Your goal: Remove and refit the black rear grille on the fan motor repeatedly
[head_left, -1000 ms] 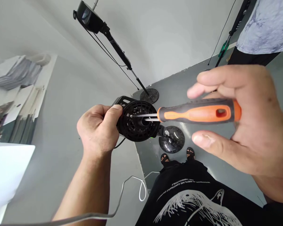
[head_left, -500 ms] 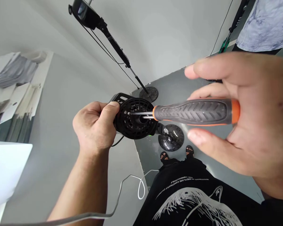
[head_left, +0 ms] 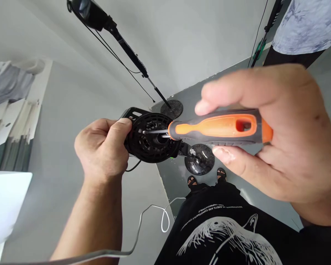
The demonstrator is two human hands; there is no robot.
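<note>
My left hand (head_left: 106, 147) grips the edge of a black round slotted housing (head_left: 150, 152), its thumb pressed on the near rim. The housing faces me, with an open bracket-like edge beside the thumb. A screwdriver (head_left: 217, 127) with an orange and dark grey handle lies level, its metal shaft reaching over the housing's face to a point left of the hub. My right hand (head_left: 289, 136) is closed loosely around the handle, fingers above and thumb below, with the handle's end against the palm. Whether the tip sits in a screw is too small to tell.
Black stands with round bases (head_left: 200, 162) are on the grey floor. One pole (head_left: 129, 49) carries a dark device with hanging cables. A white cable (head_left: 139, 232) crosses the foreground. Shelved papers (head_left: 11, 121) are at left; another person (head_left: 306, 27) stands upper right.
The screwdriver handle has turned, so its orange side with the hole now faces me. My right fingers have come closer around it. Both hands and the housing appear slightly further left.
</note>
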